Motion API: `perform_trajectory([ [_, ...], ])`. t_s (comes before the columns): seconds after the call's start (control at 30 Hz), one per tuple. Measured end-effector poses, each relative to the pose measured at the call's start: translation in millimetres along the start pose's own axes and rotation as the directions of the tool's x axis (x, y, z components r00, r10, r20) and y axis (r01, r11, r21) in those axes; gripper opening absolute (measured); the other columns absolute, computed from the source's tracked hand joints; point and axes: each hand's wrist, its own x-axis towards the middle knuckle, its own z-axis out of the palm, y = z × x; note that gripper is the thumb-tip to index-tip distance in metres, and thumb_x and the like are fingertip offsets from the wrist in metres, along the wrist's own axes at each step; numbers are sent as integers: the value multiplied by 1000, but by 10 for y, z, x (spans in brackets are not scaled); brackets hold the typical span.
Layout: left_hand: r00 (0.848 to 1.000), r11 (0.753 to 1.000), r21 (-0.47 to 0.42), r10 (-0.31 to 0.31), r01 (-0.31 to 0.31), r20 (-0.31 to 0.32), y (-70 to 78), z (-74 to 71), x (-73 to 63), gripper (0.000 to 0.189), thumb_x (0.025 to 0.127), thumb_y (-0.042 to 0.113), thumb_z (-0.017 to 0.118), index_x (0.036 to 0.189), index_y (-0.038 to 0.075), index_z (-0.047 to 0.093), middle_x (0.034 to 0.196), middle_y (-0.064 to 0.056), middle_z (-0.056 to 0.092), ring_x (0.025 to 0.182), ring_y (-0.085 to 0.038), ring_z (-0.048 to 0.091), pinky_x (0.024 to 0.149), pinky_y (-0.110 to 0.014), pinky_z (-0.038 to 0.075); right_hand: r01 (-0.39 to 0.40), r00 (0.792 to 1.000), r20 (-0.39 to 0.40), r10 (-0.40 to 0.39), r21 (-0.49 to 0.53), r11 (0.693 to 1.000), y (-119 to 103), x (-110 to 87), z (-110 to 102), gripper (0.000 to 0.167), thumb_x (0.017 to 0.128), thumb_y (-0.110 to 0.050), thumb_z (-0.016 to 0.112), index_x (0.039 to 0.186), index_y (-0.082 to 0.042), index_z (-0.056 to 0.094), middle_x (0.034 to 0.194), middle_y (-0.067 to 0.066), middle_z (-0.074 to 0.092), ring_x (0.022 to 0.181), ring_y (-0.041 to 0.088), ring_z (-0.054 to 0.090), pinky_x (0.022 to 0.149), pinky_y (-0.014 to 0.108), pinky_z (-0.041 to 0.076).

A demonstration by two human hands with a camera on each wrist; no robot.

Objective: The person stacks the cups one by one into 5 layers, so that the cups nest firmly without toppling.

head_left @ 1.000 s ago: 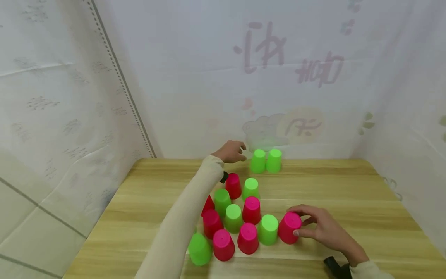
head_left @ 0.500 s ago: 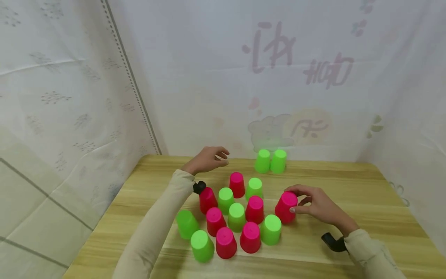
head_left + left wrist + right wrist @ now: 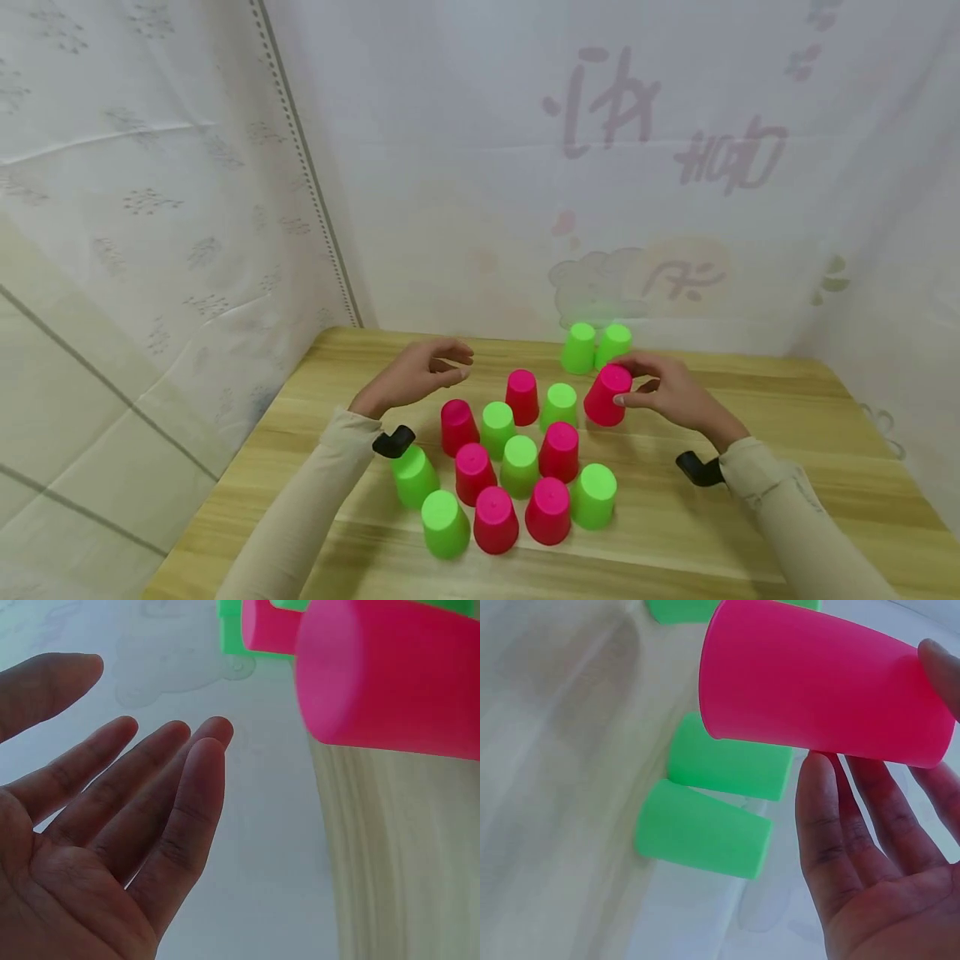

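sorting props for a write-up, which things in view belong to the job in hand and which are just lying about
Belong to the job, as it looks:
pink cup held in the right hand
six other pink cups
eight green cups
left hand, holding nothing

Likely just surroundings:
wooden table
printed cloth behind it
black wrist devices

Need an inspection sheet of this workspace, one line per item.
Surface: wood-grain table, dry-looking where visible.
Job's things: eight green cups and seven pink cups, narrow ends up.
Clutter: nothing seen.
Left grip: fingers loose, holding nothing.
Right grip: holds one pink cup near its narrow end; table contact unclear.
Cables: nothing seen.
Surroundings: pale printed sheeting behind and at both sides.
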Motion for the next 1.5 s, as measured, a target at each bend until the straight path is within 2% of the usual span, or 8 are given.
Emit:
perform_trajectory([
  [0.17,1000,999,-44,3,-3,-17,-62,1,-225,39,99,19,64,135,6,58,132,-17,65,118,-35,68,94,-42,59,9,1000,-15,-10,-25,1000,-66,228,-42,48,86,-25,80,128,-8,64,114,9,71,101,21,65,78,26,59],
  [0.43,998,994,-107,-26,20,-58,-204,30,-602,39,98,19,65,135,5,58,131,-18,66,116,-36,69,90,-33,61,-13,1000,19,13,-25,1000,-210,582,-7,49,86,-27,81,128,-11,63,117,9,70,109,27,64,83,33,56],
  [0.73,991,994,-100,-59,47,-124,-390,63,-889,37,97,21,66,129,2,61,126,-16,69,114,-31,70,90,-21,57,-28,999,33,28,10,1000,-227,918,172,47,88,-22,78,129,-7,62,118,13,70,111,31,64,88,36,55],
  [0.97,989,994,-106,-50,35,-143,-473,114,-944,35,98,20,66,127,2,63,124,-15,70,112,-29,71,91,-23,57,-62,998,8,62,-3,998,-267,1111,358,46,86,-20,79,126,-4,64,119,16,71,111,34,66,93,45,56],
  [1.27,989,993,-94,-78,66,-125,-513,177,-927,33,97,22,67,125,5,64,122,-12,72,112,-28,69,90,-27,57,-138,990,2,138,-27,990,-204,1303,504,46,86,-21,78,125,-2,63,120,16,68,105,32,66,82,35,59],
  [1.5,991,993,-91,-82,72,-106,-538,216,-934,32,97,19,67,125,4,64,121,-12,72,113,-30,69,88,-24,56,-150,989,-27,148,-83,985,-139,1352,573,49,85,-20,78,126,3,62,120,20,68,105,34,66,89,40,57],
])
